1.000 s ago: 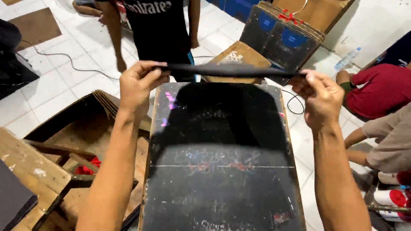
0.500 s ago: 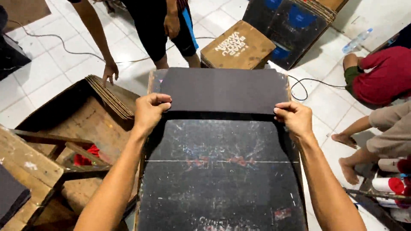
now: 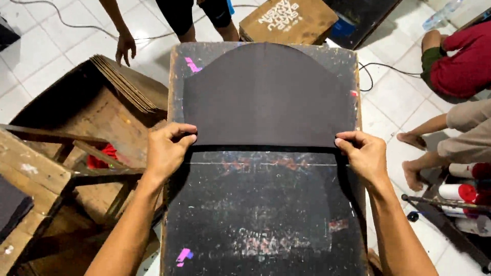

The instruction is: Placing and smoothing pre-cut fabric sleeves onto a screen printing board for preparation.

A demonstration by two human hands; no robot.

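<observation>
Since half a second ago, you have drawn the dark sheet point(image 3: 266, 97) nearer along the black board point(image 3: 261, 214); its arched far edge now lies inside the board's far end. Left hand point(image 3: 166, 153): fingers clamped on the sheet's near left corner. Right hand point(image 3: 364, 156): pinched shut on the near right corner. Holding both corners likely keeps the near edge taut and square to the pale line across the board. Left: wooden crate point(image 3: 76, 128) with stacked brown cardboard pieces point(image 3: 125, 84). Far: a standing person's hand point(image 3: 125, 48). Right: seated person's bare feet point(image 3: 414, 156), white spray cans point(image 3: 458, 191).
</observation>
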